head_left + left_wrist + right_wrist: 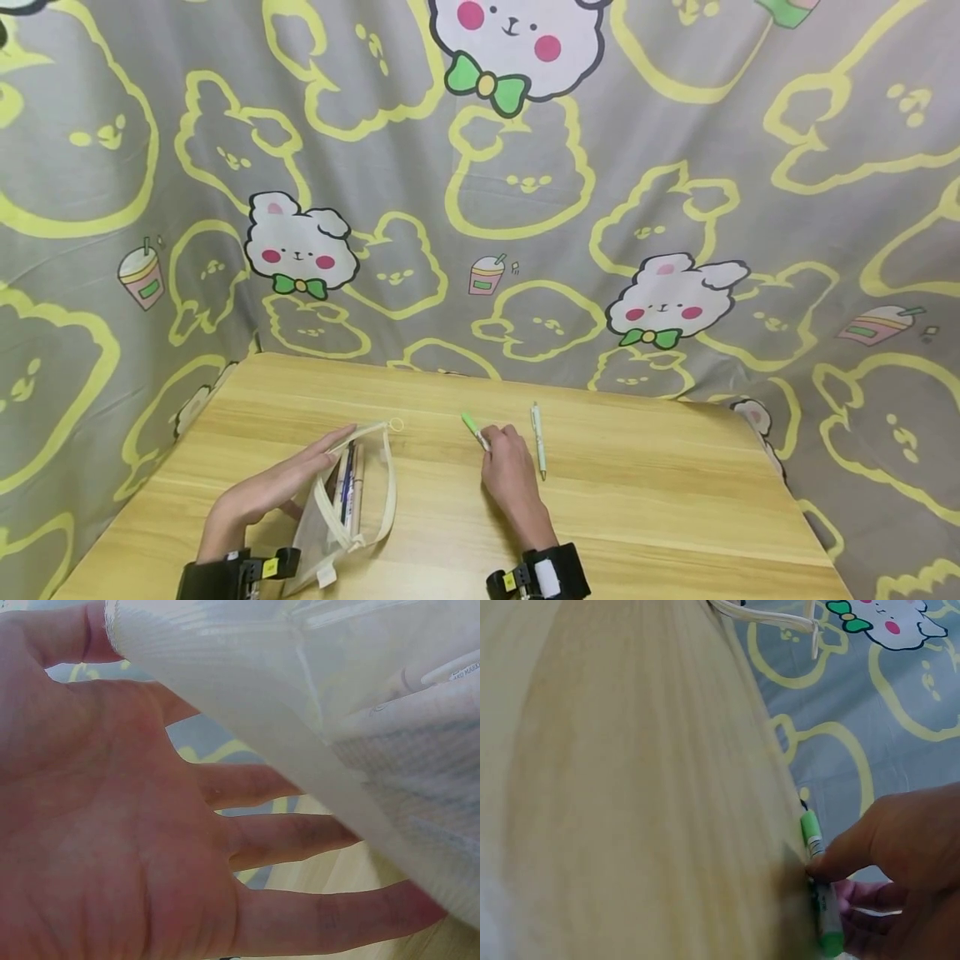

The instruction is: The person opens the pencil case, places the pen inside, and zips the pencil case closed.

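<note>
My left hand (273, 483) lies along the left side of a translucent zippered pencil pouch (309, 542), which stands with its mouth gaping. In the left wrist view the fingers (289, 836) are straight and spread, passing behind the pale pouch edge (247, 742), which hides their tips. Several pens (347, 487) show inside. Farther right, my right hand (512, 473) pinches a marker with a green cap (470, 423) over the table. The right wrist view shows the marker (826, 904) between thumb and fingers, green at both ends.
A pale green click pen (538, 442) lies on the wooden table (660, 500), just right of my right hand. A ring pull (396, 425) hangs at the pouch's far corner. Grey patterned curtain (420, 183) surrounds the table's back and sides.
</note>
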`<state>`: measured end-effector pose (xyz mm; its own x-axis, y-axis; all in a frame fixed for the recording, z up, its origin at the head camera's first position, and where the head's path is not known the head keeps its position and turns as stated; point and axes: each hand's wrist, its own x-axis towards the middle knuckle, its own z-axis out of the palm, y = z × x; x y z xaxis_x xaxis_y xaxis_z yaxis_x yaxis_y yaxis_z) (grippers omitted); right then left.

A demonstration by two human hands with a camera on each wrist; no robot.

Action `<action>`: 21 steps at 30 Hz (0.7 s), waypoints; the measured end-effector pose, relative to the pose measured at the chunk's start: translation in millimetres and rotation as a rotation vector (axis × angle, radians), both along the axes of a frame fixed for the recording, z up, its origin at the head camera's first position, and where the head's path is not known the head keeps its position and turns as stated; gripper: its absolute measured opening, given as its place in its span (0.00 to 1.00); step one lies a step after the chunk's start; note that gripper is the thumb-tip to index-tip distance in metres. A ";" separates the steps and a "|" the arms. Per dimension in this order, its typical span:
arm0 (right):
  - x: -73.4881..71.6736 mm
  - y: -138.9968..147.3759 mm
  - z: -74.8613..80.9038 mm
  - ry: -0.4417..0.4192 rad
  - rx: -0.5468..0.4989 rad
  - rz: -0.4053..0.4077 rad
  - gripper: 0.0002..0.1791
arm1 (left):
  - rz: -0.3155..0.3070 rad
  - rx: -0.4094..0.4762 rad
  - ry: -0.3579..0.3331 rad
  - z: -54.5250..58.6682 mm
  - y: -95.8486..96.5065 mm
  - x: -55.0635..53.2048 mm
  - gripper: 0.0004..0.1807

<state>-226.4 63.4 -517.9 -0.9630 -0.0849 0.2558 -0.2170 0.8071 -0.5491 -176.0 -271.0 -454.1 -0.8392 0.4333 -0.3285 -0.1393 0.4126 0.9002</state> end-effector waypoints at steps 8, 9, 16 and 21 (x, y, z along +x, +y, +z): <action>4.3 8.0 17.6 -0.073 -0.049 0.036 0.19 | -0.002 0.000 0.002 1.1 1.1 0.4 0.36; 4.9 9.5 20.7 -0.076 -0.065 0.045 0.20 | -0.002 0.000 0.001 1.0 1.1 0.4 0.36; 11.7 19.5 45.4 -0.123 -0.158 0.116 0.25 | -0.005 0.004 -0.002 -0.4 0.9 0.2 0.35; 19.2 26.8 58.7 -0.190 -0.175 0.172 0.25 | -0.009 -0.008 -0.008 -0.3 1.2 0.1 0.35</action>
